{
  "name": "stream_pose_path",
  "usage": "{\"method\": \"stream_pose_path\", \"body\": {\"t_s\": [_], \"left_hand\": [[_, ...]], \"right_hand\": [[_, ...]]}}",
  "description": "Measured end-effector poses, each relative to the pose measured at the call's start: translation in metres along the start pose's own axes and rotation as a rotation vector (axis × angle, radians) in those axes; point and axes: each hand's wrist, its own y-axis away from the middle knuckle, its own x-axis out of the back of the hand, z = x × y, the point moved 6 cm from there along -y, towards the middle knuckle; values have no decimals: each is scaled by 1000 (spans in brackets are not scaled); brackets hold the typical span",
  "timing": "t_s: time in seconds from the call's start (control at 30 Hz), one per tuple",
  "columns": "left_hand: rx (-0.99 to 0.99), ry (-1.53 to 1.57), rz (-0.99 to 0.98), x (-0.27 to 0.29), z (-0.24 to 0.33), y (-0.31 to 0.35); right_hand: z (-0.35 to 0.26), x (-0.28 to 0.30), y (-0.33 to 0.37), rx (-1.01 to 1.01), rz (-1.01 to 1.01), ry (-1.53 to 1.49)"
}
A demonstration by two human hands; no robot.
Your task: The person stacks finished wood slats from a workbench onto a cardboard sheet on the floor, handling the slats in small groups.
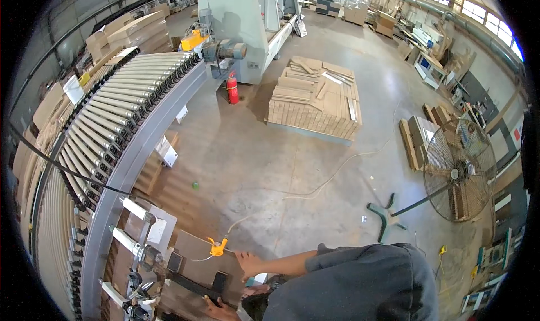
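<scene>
My right hand (248, 264) is at the end of a forearm reaching left from a dark grey sleeve (349, 281). It rests at the right edge of a brown board (194, 248), fingers stretched out. Lower down, my left hand (220, 308) lies by the end of a black strip (191, 283) that crosses the board, its visible fingers apart. A short black block (219, 281) sits between the hands. Just left of my right hand is a yellow-orange fitting (217, 247) on a pale hose. A skin-coloured shape between the hands is too hidden to name.
A roller conveyor (112, 110) curves along the left, with white cylinders (125, 240) beside the board. Ahead stand a red fire extinguisher (232, 89) and a pallet stack of brown strips (315, 99). A pedestal fan (458, 172) is at right. The pale hose (315, 194) crosses the floor.
</scene>
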Motion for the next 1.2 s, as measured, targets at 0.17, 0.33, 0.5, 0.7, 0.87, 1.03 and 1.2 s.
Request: {"method": "stream_pose_path", "body": {"t_s": [0.17, 0.33, 0.5, 0.7, 0.87, 1.03, 1.2], "left_hand": [[420, 90, -256, 17, 27, -2], [296, 326, 111, 0, 10, 20], [323, 135, -45, -4, 12, 13], [178, 81, -70, 17, -38, -28], [-446, -173, -318, 59, 25, -101], [-617, -198, -374, 51, 30, -123], [-618, -213, -433, 51, 6, -120]], "right_hand": [[21, -7, 15, -59, -48, -30], [5, 6, 27, -39, -26, -12], [16, 14, 40, -25, 1, -8], [17, 13, 45, -7, -23, -56], [25, 3, 44, -8, -4, -71], [30, 1, 46, -9, 22, -51], [23, 1, 46, 41, -47, -89]]}}
